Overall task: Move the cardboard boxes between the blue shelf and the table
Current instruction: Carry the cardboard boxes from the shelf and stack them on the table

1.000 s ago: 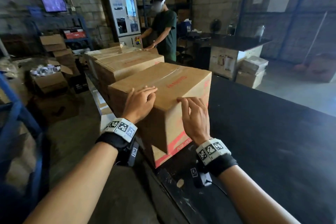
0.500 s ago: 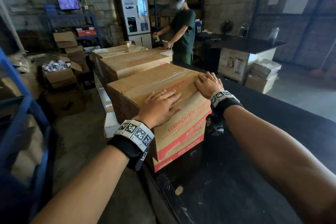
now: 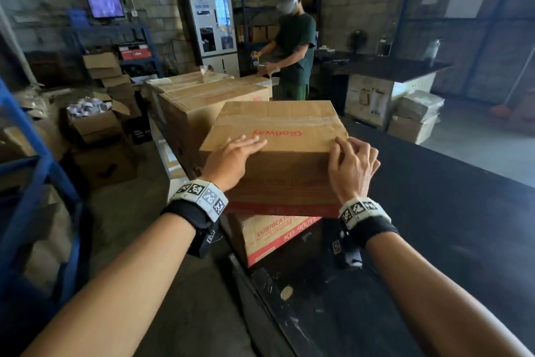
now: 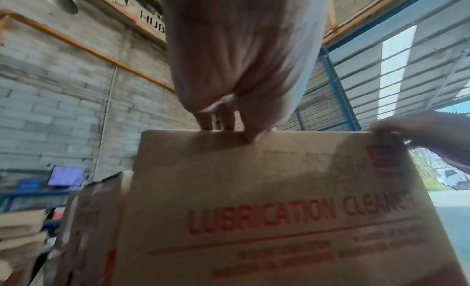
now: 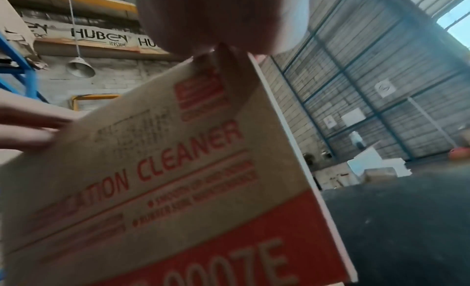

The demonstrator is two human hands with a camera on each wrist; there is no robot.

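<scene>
A brown cardboard box (image 3: 278, 125) with red "Glodway" print lies askew on a second box (image 3: 272, 236) of the same red print, at the near left edge of the black table (image 3: 434, 212). My left hand (image 3: 231, 159) lies flat on the top's near left edge, fingers straight. My right hand (image 3: 351, 165) grips the top's near right corner with curled fingers. In the left wrist view the box's (image 4: 254, 189) printed front fills the frame; the right wrist view shows the box (image 5: 178, 169) tilted. A blue shelf frame (image 3: 37, 177) stands at my left.
More sealed boxes (image 3: 202, 101) line the table's left edge behind the stack. Another person (image 3: 295, 46) works at the table's far end. Open cartons (image 3: 95, 125) sit on the floor between shelf and table. White packages (image 3: 417, 116) stand by a counter at the right.
The upper box has turned on the lower one, so a shaded face now points at me. My right hand came from the far right corner to the near right corner.
</scene>
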